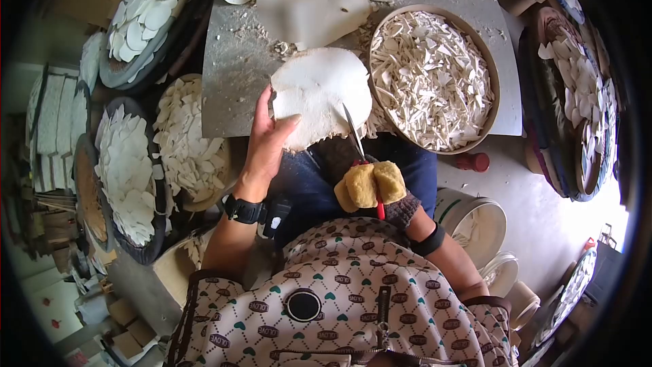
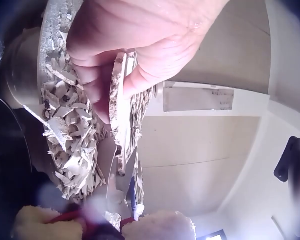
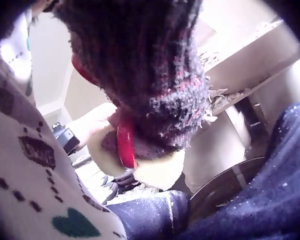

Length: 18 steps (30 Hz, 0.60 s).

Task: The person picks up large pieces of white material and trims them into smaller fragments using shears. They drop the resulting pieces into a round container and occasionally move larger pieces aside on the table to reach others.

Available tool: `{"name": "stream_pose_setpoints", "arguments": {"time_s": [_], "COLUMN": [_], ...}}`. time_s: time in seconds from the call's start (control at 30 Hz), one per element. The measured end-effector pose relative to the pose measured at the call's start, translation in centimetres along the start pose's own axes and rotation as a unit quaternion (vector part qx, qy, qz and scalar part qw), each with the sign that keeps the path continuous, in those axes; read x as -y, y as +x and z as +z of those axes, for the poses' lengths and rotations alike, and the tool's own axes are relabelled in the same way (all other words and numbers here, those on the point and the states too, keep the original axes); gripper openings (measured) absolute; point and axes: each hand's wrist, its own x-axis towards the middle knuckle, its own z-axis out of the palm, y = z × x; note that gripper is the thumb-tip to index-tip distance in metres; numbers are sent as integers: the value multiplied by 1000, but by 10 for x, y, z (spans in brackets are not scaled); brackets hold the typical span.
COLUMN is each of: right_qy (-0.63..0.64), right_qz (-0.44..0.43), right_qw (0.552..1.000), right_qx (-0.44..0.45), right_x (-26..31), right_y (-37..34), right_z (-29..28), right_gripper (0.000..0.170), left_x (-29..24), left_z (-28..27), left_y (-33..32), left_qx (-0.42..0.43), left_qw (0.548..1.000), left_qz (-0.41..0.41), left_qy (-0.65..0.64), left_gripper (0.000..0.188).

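My bare left hand (image 1: 267,141) pinches a flat, rounded white slab (image 1: 316,92), thumb on top and fingers beneath. Its rough, brownish edge shows in the left wrist view, between thumb and fingers (image 2: 92,82). The right hand (image 1: 405,209), in a dark knitted glove (image 3: 140,75), grips red-handled scissors (image 1: 352,129) below the slab's lower right. Thick yellow foam pads (image 1: 367,185) wrap around the handles and hide most of the right fingers. One scissor blade lies over the slab's face, with the blades around its lower edge.
A round tray (image 1: 494,81) heaped with white trimmings stands on the metal table (image 1: 234,95), right of the slab. More white slabs (image 1: 299,0) lie at the back. Loaded round trays (image 1: 129,170) line the left side. A white bucket (image 1: 475,221) sits on the floor at right.
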Motion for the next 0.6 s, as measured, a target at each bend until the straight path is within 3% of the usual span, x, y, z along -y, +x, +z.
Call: {"name": "stream_pose_setpoints", "arguments": {"time_s": [0.03,0.13,0.23,0.33,0.43,0.5,0.57,0.6], "right_qy": [-36,79,90,-82,-287,-225,-419,-520], "right_qz": [-7,28,26,6,-9,15,-43,0], "right_qw": [999,996,995,993,956,973,907,854], "right_qx": [9,34,45,82,62,55,15,4], "right_x": [0,-4,-6,-2,2,-9,-4,0], "right_y": [0,1,2,1,-3,8,0,4], "right_z": [1,0,1,-22,-13,-28,-14,4], "right_gripper": [22,21,22,31,28,28,27,27], "left_x": [0,0,3,5,1,4,6,7], "left_z": [-1,-4,-6,-11,-12,-12,-11,-10], "left_y": [1,3,4,6,7,7,5,3], "left_qx": [3,16,6,4,26,31,34,34], "left_qw": [1000,1000,1000,1000,999,999,998,998], "left_qz": [-4,14,18,-3,-29,-39,-46,-49], "left_qy": [6,7,7,9,-7,1,1,-3], "left_gripper": [71,71,71,71,71,71,71,70]}}
